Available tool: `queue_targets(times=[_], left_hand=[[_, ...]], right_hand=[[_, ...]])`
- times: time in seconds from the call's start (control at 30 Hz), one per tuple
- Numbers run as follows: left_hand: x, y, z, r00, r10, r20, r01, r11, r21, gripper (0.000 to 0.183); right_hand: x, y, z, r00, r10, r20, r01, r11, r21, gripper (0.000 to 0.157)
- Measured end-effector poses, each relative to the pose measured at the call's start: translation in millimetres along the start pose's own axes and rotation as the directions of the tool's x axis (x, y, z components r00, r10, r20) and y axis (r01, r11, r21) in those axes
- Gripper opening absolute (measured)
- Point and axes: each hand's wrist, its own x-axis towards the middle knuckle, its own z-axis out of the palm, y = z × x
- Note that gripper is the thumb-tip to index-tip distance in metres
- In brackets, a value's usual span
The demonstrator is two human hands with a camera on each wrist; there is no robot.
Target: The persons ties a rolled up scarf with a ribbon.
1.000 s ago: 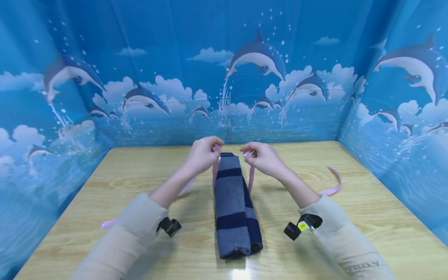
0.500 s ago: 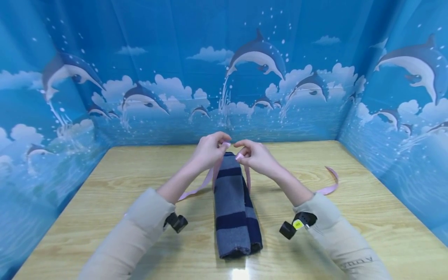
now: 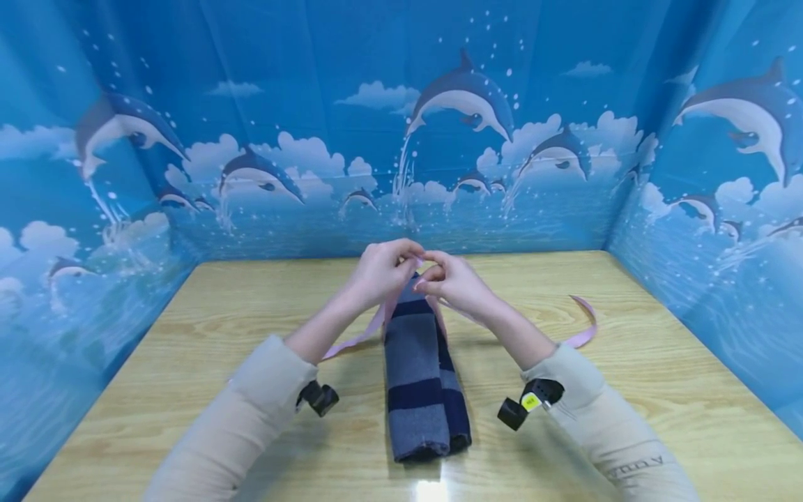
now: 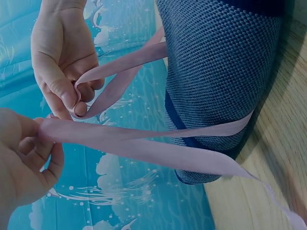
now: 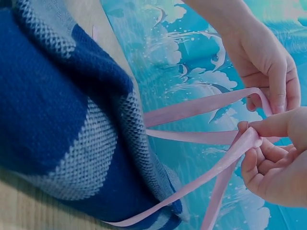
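A folded knit cloth with grey and navy stripes [image 3: 412,355] lies lengthwise on the table. Pink ribbon [image 4: 192,158] runs from beneath its far part up to both hands. My left hand [image 3: 383,270] pinches one ribbon length between thumb and fingers, just above the cloth's far end. Close beside it, my right hand [image 3: 453,280] pinches the other length, seen as a bent loop of ribbon [image 5: 216,172] in the right wrist view. The fingertips of both hands nearly meet; whether they touch is unclear. Loose ribbon trails past each wrist.
The wooden table [image 3: 263,293] carries the cloth, with a loose ribbon end [image 3: 585,324] curled at the right. A blue dolphin-print curtain [image 3: 351,139] stands behind the table and along both sides. Each wrist wears a small black camera [image 3: 321,399].
Both hands have come together above the cloth's far end, the left moving right and the right moving left, each with ribbon. The loose right end has slid slightly left. The cloth stays put.
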Motion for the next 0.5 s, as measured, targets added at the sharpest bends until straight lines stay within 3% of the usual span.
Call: queue_targets(times=[0.23,0.5], left_hand=[[-0.4,-1.4,3.7,0.999,0.039,0.011,-0.039,0.999,-0.033,0.022],[-1.8,-2.1,8.5,0.996,-0.072,0.044,0.077,0.99,-0.114,0.025]], right_hand=[[0.1,3.2,1.3,1.0,0.013,0.026,-0.015,0.997,0.078,0.058],[0.6,7.1,4.0,0.999,-0.04,-0.012,0.041,0.994,0.103,0.041]])
